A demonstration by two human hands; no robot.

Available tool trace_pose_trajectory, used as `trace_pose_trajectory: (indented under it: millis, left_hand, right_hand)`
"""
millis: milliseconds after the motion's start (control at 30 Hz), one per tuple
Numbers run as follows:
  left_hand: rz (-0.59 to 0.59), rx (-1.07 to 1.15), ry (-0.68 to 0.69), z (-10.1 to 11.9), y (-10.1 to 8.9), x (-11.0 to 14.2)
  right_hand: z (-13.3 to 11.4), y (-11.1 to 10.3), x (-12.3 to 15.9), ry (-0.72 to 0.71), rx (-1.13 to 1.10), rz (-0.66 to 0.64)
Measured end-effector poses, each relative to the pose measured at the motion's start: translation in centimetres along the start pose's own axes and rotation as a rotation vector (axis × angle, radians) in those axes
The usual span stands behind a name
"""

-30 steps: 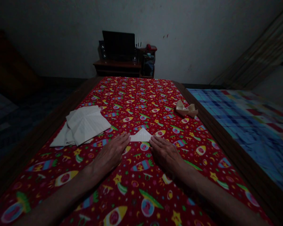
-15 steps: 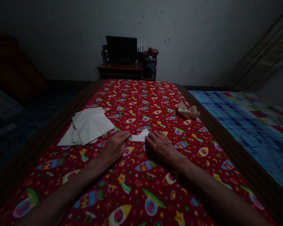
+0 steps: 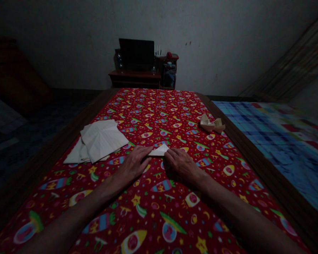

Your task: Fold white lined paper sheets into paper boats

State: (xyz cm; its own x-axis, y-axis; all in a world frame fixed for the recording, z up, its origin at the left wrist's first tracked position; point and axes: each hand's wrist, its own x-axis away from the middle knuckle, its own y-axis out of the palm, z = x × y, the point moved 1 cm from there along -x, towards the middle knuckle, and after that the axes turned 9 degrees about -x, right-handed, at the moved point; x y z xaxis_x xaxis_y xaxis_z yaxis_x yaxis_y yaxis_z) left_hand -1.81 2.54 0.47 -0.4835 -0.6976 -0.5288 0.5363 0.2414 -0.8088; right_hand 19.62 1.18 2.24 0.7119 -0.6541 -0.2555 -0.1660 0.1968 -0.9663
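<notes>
A small piece of folded white paper [image 3: 159,151] lies on the red patterned cloth [image 3: 161,197], with a low peak along its upper edge. At its left end, my left hand [image 3: 136,160] has its fingertips on the paper and its thumb below. My right hand [image 3: 180,160] grips the right end with curled fingers, which hide that part. To the left is a stack of creased white paper sheets [image 3: 103,139]. A folded paper boat-like shape [image 3: 212,124] rests farther off on the right.
Dark wooden edges [image 3: 243,151] border the cloth on both sides. Beyond the far end stand a desk with a black monitor [image 3: 136,54] and a red telephone [image 3: 172,55]. A blue checked sheet [image 3: 270,141] spreads out at the right.
My left hand has moved in to the paper's left end, its thumb now apart from the fingers. The paper's lower strip looks narrower and folded up. My right hand stays at the right end.
</notes>
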Motion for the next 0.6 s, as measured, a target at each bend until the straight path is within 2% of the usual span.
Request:
trace_pose_trajectory:
  millis: [167, 400, 467, 600]
  left_hand:
    - [-0.002, 0.051, -0.076, -0.3, 0.6, -0.9]
    - [-0.064, 0.107, -0.175, -0.4, 0.2, -1.5]
    - [-0.063, 0.102, -0.163, -0.4, 0.1, -1.4]
    - [-0.058, 0.109, -0.052, -0.6, 0.3, -1.2]
  right_hand:
    - [0.7, 0.8, 0.1, 0.022, -0.103, 0.068]
    - [2.2, 0.9, 0.2, 0.017, -0.494, 0.141]
    - [2.2, 0.6, 0.2, 0.019, -0.542, 0.147]
    - [1.9, 0.1, 0.0, 0.026, -0.531, 0.148]
